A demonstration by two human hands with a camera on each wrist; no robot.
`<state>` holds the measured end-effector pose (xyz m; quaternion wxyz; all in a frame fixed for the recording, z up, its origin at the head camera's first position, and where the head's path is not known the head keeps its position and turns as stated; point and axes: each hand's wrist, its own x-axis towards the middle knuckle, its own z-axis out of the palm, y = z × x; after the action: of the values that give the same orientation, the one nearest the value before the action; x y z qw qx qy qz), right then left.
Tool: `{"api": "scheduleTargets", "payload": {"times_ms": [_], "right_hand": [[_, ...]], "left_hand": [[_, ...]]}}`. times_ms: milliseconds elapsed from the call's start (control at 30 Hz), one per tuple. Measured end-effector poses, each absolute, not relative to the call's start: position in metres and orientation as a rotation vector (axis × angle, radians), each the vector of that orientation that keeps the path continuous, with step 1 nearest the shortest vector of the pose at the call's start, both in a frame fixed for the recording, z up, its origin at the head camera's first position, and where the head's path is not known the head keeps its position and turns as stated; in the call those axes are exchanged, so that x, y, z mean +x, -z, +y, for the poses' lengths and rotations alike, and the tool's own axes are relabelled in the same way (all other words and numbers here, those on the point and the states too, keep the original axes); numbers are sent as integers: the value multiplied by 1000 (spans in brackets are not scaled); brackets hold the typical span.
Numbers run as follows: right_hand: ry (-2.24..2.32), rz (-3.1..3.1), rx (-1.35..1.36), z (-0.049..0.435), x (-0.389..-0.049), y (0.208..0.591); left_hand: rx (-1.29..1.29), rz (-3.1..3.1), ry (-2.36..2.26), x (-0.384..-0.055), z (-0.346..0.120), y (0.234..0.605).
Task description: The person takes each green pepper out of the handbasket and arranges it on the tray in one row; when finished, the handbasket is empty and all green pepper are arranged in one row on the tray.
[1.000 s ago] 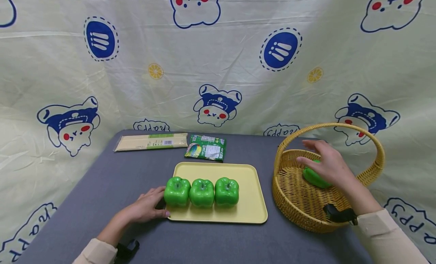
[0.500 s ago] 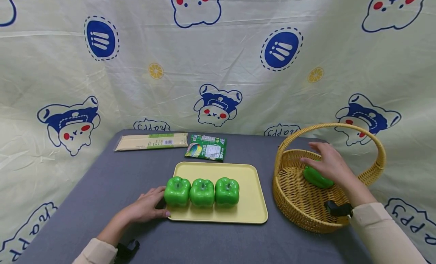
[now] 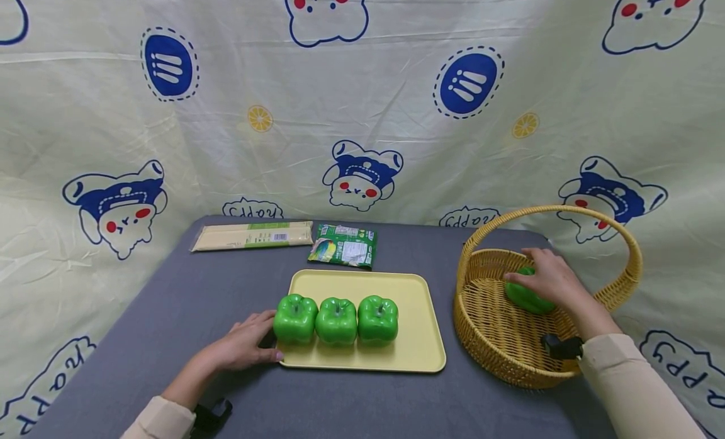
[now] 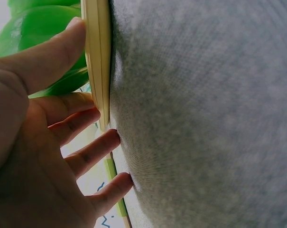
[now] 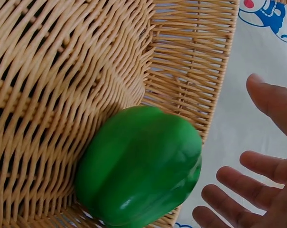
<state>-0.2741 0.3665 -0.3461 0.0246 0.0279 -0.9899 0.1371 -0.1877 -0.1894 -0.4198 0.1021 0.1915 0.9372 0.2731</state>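
Three green bell peppers [image 3: 337, 321] stand in a row on a pale yellow tray [image 3: 416, 319]. At the tray's left edge is my left hand [image 3: 243, 343], its thumb and fingertips touching the rim; the left wrist view shows the fingers spread [image 4: 93, 152]. Another green bell pepper [image 5: 141, 166] lies on its side inside a wicker basket [image 3: 493, 338]. Just over that pepper hovers my right hand [image 3: 552, 278], fingers apart and a gap between them and the pepper in the right wrist view. In the head view the hand partly covers this pepper.
The basket's tall handle [image 3: 544, 208] arches above the right arm. Behind the tray lie a long flat pack [image 3: 252, 236] and a green packet [image 3: 342, 245]. A printed curtain [image 3: 362, 112] hangs behind the grey table [image 3: 340, 407].
My right hand has lowered toward the pepper in the basket and shifted slightly right. The left hand, the tray and its peppers have stayed in place.
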Motion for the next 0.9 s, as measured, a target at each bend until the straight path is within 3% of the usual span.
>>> {"api": "scheduleTargets", "payload": {"times_ms": [900], "right_hand": [[-374, -3115, 13, 376, -276, 361]], "left_hand": [[568, 2770, -799, -188, -189, 419]]}}
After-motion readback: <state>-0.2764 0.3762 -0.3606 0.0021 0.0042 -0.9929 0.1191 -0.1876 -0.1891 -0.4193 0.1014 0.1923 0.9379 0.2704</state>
